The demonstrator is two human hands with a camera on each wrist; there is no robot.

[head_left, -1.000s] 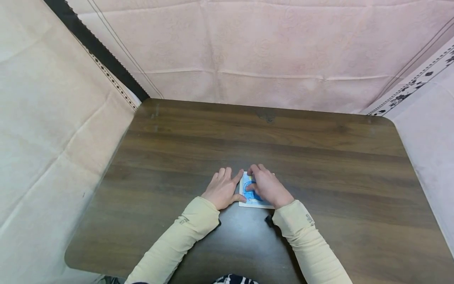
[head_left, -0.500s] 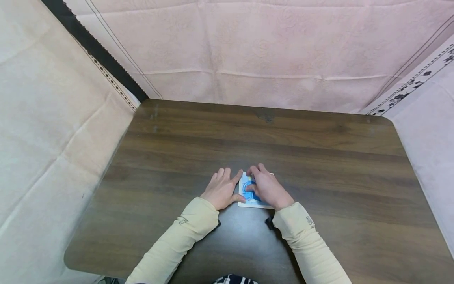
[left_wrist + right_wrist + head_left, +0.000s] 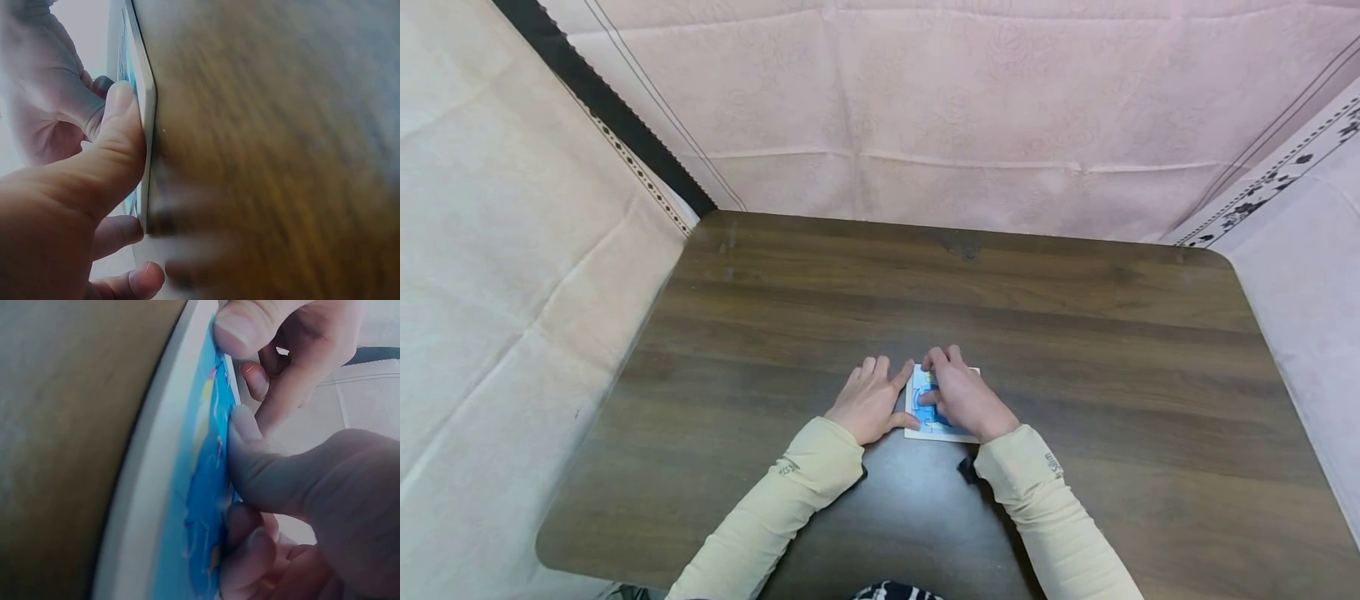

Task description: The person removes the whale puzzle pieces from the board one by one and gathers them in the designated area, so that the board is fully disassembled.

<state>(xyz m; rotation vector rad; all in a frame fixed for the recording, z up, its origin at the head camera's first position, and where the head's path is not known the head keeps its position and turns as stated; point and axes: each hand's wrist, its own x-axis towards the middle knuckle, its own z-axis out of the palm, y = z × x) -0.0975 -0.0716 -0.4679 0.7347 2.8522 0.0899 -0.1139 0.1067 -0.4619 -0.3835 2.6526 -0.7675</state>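
Note:
A small jigsaw puzzle board (image 3: 934, 431) lies flat on the wooden table, with a blue picture inside a pale border. My left hand (image 3: 868, 402) rests along its left side, thumb on the front corner and index finger at the far corner. In the left wrist view that thumb (image 3: 122, 128) lies across the board's pale edge. My right hand (image 3: 972, 402) is over the picture, covering much of it. Its thumb (image 3: 250, 462) and bent fingers are close together at the blue face, pinching a blue puzzle piece, which is mostly hidden by the fingertips.
The brown table (image 3: 790, 292) has rounded corners and extends well beyond the board. Pale cloth (image 3: 955, 108) hangs behind it and along both sides. Both forearms wear cream sleeves (image 3: 805, 479), which reach in from the front edge.
Both hands and the board stay in nearly the same place. The right thumb and fingers shift only very slightly on the picture.

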